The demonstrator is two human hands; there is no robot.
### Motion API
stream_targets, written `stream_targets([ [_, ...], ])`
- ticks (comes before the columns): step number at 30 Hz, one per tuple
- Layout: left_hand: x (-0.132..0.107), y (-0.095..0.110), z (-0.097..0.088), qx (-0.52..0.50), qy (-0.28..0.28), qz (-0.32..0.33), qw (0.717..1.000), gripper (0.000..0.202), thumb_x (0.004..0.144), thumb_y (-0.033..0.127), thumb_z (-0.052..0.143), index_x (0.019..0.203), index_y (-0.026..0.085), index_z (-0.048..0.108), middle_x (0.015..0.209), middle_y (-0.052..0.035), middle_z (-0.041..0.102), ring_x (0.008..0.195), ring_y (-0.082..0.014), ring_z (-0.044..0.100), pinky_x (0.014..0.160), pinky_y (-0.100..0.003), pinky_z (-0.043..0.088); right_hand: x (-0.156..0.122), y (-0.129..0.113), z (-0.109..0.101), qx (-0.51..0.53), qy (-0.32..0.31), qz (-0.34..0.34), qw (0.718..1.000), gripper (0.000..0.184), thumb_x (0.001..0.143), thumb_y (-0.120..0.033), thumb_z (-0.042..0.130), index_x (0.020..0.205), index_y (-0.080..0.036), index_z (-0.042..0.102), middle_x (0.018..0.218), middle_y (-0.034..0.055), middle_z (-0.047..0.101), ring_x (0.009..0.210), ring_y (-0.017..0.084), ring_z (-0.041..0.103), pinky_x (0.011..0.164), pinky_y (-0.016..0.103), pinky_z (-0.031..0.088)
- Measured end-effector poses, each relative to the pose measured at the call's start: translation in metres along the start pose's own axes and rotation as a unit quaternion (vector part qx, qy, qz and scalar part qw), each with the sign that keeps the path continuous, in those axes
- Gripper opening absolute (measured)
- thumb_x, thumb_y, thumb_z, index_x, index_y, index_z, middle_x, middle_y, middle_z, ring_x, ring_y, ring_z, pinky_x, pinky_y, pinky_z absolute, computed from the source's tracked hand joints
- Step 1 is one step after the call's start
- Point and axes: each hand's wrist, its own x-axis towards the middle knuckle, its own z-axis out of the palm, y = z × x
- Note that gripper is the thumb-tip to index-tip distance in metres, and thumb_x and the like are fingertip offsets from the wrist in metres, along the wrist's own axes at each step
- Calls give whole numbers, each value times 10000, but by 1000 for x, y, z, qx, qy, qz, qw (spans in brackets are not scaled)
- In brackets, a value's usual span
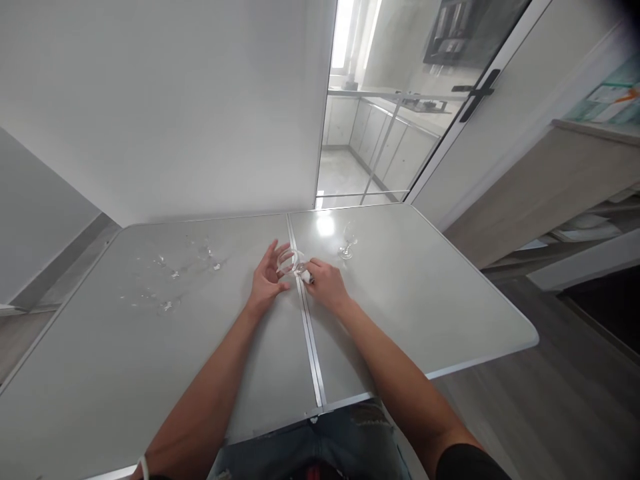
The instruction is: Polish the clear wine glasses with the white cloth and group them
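A clear stemmed glass [293, 261] is tilted on its side between both hands, over the middle seam of the grey table [150, 360]. My left hand [267, 280] cups its bowl with the fingers curved around it. My right hand [325, 283] is closed on the stem or foot end, and what else it holds is hidden. A second clear wine glass [347, 243] stands upright just right of the hands.
Several more clear glasses [173, 280] stand on the left half of the table. A white wall rises behind it. A glass door [400, 107] opens onto a kitchen at the back right. A wooden shelf unit [560, 180] stands at the right.
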Motion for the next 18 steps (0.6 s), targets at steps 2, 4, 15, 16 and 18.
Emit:
stream_targets([
  [2, 1, 3, -1, 18, 22, 16, 999, 834, 644, 525, 881, 1384, 300, 567, 1472, -147, 523, 1209, -272, 610, 931, -391, 579, -2, 9, -18, 15, 85, -1, 996, 192, 879, -278, 547, 947, -200, 709, 912, 99, 676, 828, 220, 614, 747, 299, 432],
  [4, 1, 5, -2, 49, 48, 15, 998, 540, 778, 532, 779, 1215, 232, 675, 1422, -154, 558, 1015, -208, 666, 806, -342, 606, -4, 27, -42, 18, 231, 52, 971, 263, 921, -349, 519, 990, -179, 708, 934, 124, 679, 872, 245, 624, 809, 334, 464],
  [15, 0, 3, -3, 69, 65, -12, 995, 330, 862, 489, 705, 890, 161, 730, 1184, -120, 664, 615, -93, 616, 566, -263, 529, -8, 158, -82, -34, 263, 335, 904, 272, 794, -371, 644, 817, -135, 778, 739, 108, 730, 680, 202, 605, 667, 283, 424],
  [16, -1, 3, -3, 71, 60, -14, 996, 327, 867, 485, 699, 893, 161, 731, 1174, -119, 663, 610, -91, 612, 562, -263, 525, -7, 161, -77, -37, 253, 341, 904, 271, 791, -366, 645, 833, -138, 786, 762, 118, 739, 695, 206, 610, 668, 283, 421],
  [18, -1, 3, -3, 74, 50, -15, 996, 323, 881, 480, 684, 889, 160, 732, 1144, -113, 663, 600, -88, 599, 553, -260, 516, -5, 164, -69, -37, 244, 348, 904, 283, 791, -364, 642, 876, -143, 796, 806, 130, 751, 724, 211, 619, 675, 281, 418],
])
